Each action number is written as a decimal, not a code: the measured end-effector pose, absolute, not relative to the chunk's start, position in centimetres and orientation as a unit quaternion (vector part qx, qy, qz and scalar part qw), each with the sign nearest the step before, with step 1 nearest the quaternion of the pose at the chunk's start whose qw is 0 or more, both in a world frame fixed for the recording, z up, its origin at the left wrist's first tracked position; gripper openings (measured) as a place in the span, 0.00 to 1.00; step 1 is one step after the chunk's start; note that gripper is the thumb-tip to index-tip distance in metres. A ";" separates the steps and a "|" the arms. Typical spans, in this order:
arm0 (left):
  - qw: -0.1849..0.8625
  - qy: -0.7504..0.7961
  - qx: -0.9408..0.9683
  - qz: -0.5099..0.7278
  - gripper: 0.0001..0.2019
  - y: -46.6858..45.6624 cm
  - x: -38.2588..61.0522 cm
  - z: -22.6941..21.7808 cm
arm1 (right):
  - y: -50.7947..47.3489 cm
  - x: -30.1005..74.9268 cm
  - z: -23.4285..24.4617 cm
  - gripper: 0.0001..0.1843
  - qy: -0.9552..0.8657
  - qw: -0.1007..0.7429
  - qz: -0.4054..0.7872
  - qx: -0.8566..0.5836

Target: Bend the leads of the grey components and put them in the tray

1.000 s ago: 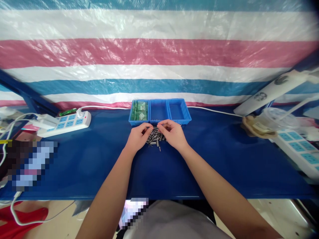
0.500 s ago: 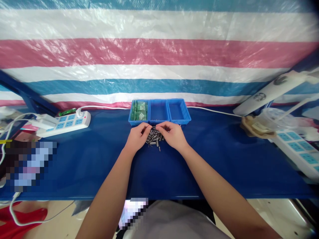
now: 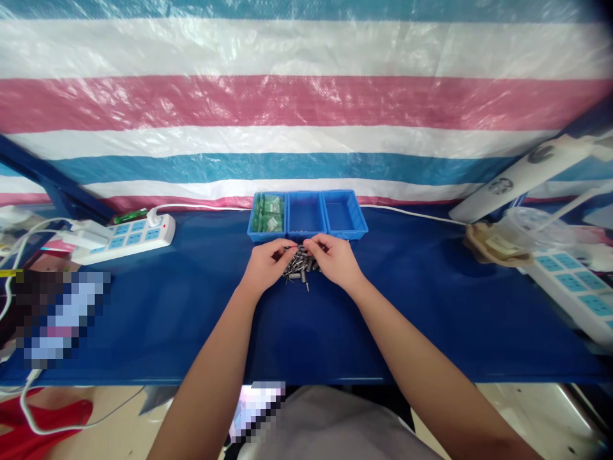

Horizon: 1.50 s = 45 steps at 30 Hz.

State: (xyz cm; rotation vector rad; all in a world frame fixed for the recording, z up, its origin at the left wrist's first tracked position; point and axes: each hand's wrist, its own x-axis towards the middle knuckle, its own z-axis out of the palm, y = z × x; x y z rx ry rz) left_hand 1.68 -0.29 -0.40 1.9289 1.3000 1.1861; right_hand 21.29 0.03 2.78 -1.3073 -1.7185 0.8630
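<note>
To the right of three blue bins [image 3: 305, 214] leans a white tube [image 3: 520, 176] with two round logos. Before the bins, the left hand [image 3: 269, 262] and right hand [image 3: 336, 257] each draw thumb and fingers together, their grip's contents untellable; between them lie uncountable metal pieces [image 3: 299, 267]. Inside the leftmost bin [image 3: 265, 237], two labels [image 3: 273, 223], illegible.

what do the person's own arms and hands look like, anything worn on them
The left hand and right hand are bare, with no gloves, watch or bracelet visible. The left arm and right arm show no sleeves within view. Grey clothing shows between them.
</note>
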 end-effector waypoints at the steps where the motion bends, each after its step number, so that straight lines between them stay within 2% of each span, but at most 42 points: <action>1: 0.263 0.481 0.714 0.436 0.11 -0.3 1.7 -0.4 | 0.0 21.3 2.8 0.17 -0.676 0.395 0.343 -0.518; 7: 0.288 0.481 0.709 0.429 0.11 -0.3 1.6 -0.4 | -0.1 21.0 2.6 0.19 -0.680 0.386 0.343 -0.522; 13: 0.295 0.484 0.711 0.417 0.13 -0.3 1.3 -0.1 | -0.2 21.0 2.4 0.15 -0.708 0.395 0.318 -0.491; 18: 0.286 0.487 0.722 0.399 0.15 -0.3 1.3 0.0 | -0.1 20.8 1.9 0.09 -0.679 0.439 0.347 -0.475; 24: 0.262 0.509 0.715 0.401 0.20 -0.5 1.3 0.0 | -0.2 20.4 1.8 0.10 -0.667 0.454 0.346 -0.479; 30: 0.256 0.494 0.709 0.434 0.13 -0.5 1.5 0.0 | -0.2 20.7 2.1 0.09 -0.676 0.436 0.337 -0.490; 38: 0.269 0.479 0.708 0.444 0.10 -0.3 1.7 -0.4 | -0.2 20.7 2.2 0.12 -0.673 0.429 0.324 -0.508; 45: 0.258 0.503 0.709 0.422 0.13 -0.3 1.5 0.0 | -0.1 20.5 1.6 0.08 -0.670 0.459 0.331 -0.481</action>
